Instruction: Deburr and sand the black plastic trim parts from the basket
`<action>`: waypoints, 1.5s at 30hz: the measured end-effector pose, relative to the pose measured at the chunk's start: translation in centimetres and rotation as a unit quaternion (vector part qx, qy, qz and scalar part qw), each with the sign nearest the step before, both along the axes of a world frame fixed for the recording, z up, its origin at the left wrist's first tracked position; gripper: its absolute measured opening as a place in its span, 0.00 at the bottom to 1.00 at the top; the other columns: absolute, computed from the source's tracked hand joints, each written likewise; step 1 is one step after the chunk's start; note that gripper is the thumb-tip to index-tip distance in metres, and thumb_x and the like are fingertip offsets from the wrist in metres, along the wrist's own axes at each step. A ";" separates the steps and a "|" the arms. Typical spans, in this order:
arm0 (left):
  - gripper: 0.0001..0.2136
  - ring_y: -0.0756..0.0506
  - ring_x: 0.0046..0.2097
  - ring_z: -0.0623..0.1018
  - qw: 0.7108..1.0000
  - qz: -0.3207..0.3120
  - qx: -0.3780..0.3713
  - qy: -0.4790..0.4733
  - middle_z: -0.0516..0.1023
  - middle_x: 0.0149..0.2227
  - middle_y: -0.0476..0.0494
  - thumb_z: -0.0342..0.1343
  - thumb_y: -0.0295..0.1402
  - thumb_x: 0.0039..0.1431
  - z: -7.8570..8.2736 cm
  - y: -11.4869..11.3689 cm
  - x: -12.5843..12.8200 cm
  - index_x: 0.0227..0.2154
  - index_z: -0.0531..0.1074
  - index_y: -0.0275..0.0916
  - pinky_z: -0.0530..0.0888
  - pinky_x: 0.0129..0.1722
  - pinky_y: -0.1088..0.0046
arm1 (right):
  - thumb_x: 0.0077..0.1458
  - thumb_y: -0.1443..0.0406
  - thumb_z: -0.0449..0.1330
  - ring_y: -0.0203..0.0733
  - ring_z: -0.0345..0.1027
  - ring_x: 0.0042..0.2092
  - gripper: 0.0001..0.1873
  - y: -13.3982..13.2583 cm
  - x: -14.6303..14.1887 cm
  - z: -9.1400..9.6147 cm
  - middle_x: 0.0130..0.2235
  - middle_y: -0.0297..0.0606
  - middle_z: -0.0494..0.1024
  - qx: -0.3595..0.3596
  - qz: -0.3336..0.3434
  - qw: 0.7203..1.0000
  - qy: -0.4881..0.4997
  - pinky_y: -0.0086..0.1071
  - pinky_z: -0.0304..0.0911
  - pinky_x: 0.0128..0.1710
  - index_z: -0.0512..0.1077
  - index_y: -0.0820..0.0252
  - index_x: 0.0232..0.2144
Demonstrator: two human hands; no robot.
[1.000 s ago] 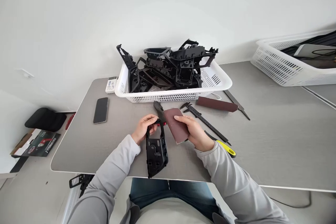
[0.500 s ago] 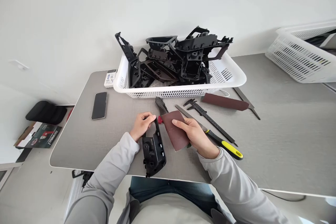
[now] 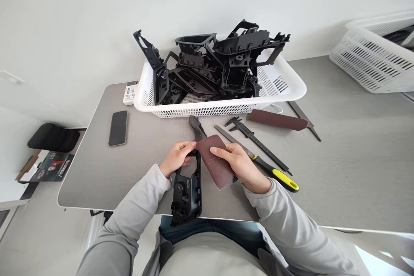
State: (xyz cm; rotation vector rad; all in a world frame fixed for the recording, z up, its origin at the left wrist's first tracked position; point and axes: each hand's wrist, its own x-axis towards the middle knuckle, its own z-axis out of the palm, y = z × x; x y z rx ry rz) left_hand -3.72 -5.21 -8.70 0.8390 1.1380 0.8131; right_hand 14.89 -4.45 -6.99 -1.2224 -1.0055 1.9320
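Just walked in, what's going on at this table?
A person's left hand grips the far end of a black plastic frame part, whose near end is at the edge of the grey table. The right hand holds a curved reddish-brown sheet beside it; whether they touch is unclear. Similar black parts are piled in a white plastic basket beyond the hands.

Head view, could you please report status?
Left hand holding black openwork plastic frame; right hand gripping maroon rectangular sheet; yellow-black-handled metal file beside right hand.

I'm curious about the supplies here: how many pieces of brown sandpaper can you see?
2: one sandpaper piece in the right hand, another sandpaper piece lying on the table beside the calipers. More may be hidden.
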 end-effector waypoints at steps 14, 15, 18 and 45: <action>0.27 0.56 0.17 0.53 0.996 -0.004 0.051 0.068 0.49 0.15 0.59 0.60 0.61 0.45 -0.2 0.1 0.0 0.19 0.62 0.40 0.49 0.17 0.74 | 0.43 0.50 0.68 0.32 0.57 0.21 0.20 0.0 1.0 -0.4 0.19 0.32 0.70 0.071 0.055 0.995 -0.049 0.28 0.48 0.20 0.74 0.61 0.20; 0.27 0.56 0.17 0.53 0.996 -0.003 0.053 0.070 0.49 0.15 0.59 0.60 0.61 0.45 -0.2 0.1 0.0 0.18 0.60 0.40 0.49 0.17 0.74 | 0.44 0.49 0.68 0.32 0.57 0.22 0.21 0.0 1.0 -0.5 0.19 0.32 0.70 0.074 0.054 0.995 -0.049 0.28 0.48 0.21 0.74 0.62 0.20; 0.28 0.56 0.17 0.53 0.996 -0.003 0.054 0.076 0.49 0.15 0.58 0.60 0.61 0.45 -0.3 0.0 0.0 0.18 0.59 0.40 0.49 0.17 0.74 | 0.42 0.50 0.69 0.32 0.57 0.21 0.21 0.0 1.0 -0.4 0.19 0.31 0.71 0.072 0.073 0.994 -0.044 0.28 0.48 0.20 0.74 0.62 0.20; 0.15 0.53 0.25 0.68 0.986 0.005 0.112 0.127 0.71 0.23 0.53 0.67 0.41 0.41 0.1 -0.1 0.4 0.25 0.68 0.38 0.63 0.27 0.77 | 0.41 0.54 0.70 0.35 0.62 0.22 0.15 0.5 0.8 -0.3 0.23 0.33 0.76 0.013 -0.057 0.998 0.007 0.31 0.53 0.23 0.76 0.59 0.23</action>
